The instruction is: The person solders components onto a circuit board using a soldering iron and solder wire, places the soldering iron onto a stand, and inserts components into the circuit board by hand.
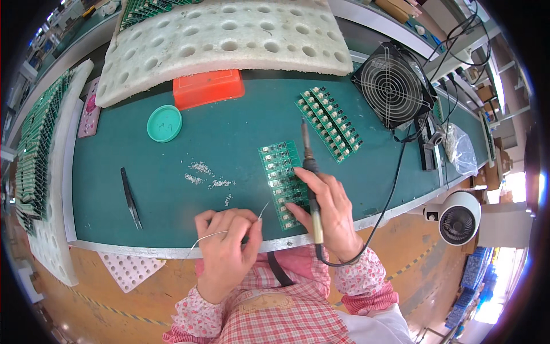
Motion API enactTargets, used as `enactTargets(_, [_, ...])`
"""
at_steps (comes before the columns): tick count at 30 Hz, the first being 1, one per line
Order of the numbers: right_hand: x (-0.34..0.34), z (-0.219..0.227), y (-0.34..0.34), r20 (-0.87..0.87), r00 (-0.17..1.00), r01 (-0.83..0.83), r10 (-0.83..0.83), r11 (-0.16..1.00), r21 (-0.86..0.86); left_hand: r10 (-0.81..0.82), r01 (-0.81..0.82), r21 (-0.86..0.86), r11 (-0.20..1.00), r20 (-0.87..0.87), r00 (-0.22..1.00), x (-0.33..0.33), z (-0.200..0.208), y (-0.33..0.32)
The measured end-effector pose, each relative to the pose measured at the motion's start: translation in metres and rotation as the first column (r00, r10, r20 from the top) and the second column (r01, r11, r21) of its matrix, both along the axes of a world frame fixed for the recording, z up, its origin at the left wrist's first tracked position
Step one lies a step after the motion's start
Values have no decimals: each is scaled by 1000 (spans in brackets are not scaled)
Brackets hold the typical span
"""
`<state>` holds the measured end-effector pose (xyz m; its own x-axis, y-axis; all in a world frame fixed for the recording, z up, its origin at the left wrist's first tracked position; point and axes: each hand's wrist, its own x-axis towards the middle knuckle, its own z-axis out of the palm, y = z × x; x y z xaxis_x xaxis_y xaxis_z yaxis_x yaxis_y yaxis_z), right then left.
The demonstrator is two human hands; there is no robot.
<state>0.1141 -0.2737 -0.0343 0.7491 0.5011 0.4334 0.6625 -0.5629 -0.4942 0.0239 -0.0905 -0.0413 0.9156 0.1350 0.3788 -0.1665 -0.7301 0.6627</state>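
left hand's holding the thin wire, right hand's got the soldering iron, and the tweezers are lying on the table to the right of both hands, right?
The tweezers lie on the table to the left of both hands, as the head view shows. The left hand does hold the wire, and the right hand the iron.

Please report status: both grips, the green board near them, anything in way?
Left grip: pinching thin wire. Right grip: holding soldering iron. Green board: on table, its right side partly covered by right grip.

Left grip (pixel 227 246) pinches wire (pixel 264 210); right grip (pixel 332 215) holds soldering iron (pixel 310 165).
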Motion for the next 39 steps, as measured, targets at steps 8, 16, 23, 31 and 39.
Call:
enactTargets(8, [-27, 12, -30, 109, 994, 15, -32, 988, 156, -23, 23, -14, 1000, 19, 1000, 17, -8, -9])
enactTargets(16, [-16, 11, -16, 30, 995, -97, 92, 952, 292, -26, 28, -71, 997, 29, 999, 32, -10, -6])
enactTargets(23, [-11, 15, -7, 36, 991, -134, 129, 961, 241, -39, 40, -41, 998, 32, 999, 32, -10, -6])
enactTargets(31, [-10, 17, 3, 100, 990, -112, 97, 981, 156, -41, 42, -25, 999, 33, 999, 32, -12, -6])
enactTargets(39, [-15, 22, 13, 184, 979, -97, 92, 995, 16, -54, 54, -2, 999, 28, 998, 32, -15, -8])
